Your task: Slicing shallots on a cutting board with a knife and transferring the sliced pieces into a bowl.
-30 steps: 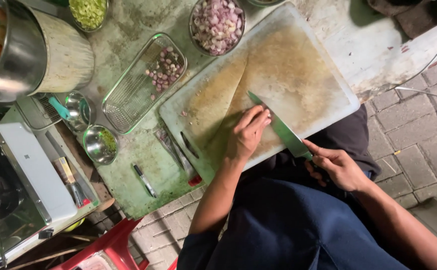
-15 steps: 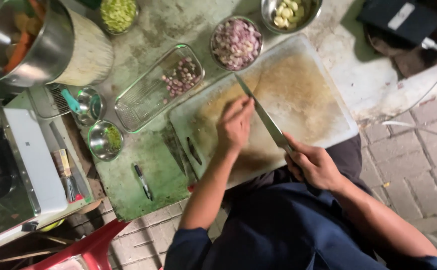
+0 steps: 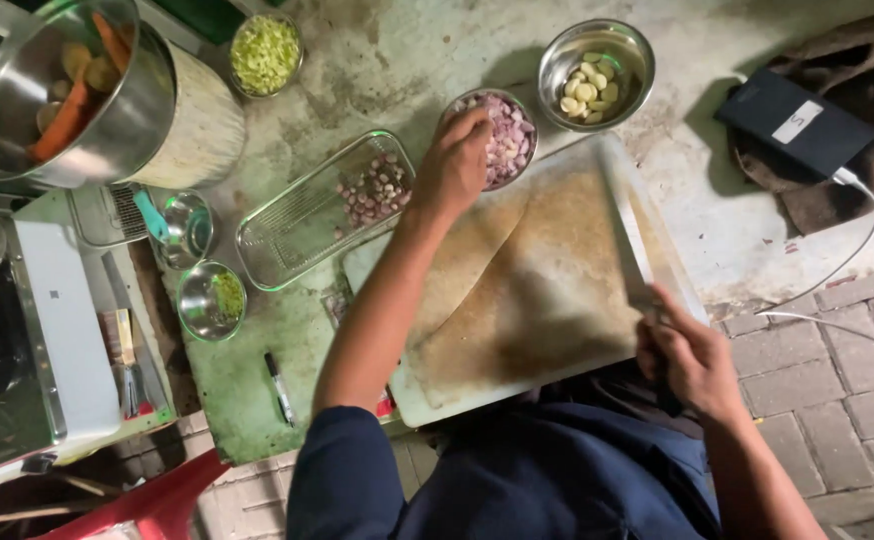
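Head view: the white cutting board [image 3: 557, 300] serves as the landmark here, lying on the stained green tabletop [image 3: 377, 60] with a brown-smeared middle and nothing left on it. Just beyond the board's far-left corner stands a steel bowl of chopped shallots [image 3: 509, 140]. The left hand [image 3: 454, 165] reaches over that corner, its fingers curled down at the near-left rim of the bowl; whether they pinch any pieces I cannot tell. At the board's right edge the right hand [image 3: 692, 360] is wrapped around the handle of a knife [image 3: 629, 235], holding it firmly. The blade lies flat along that right edge, its long axis running from the hand at the near-right corner away toward the far-right corner, tip pointing away from the person's body.

To do this well, I judge the knife should stay flat and parked with its edge turned off the reaching arm, while the left fingers work low over the bowl so no pieces scatter.

Left of the board sits a clear glass dish [image 3: 322, 210] with a few shallot pieces. Beyond the far-right corner stands a bowl of garlic cloves [image 3: 595, 62].
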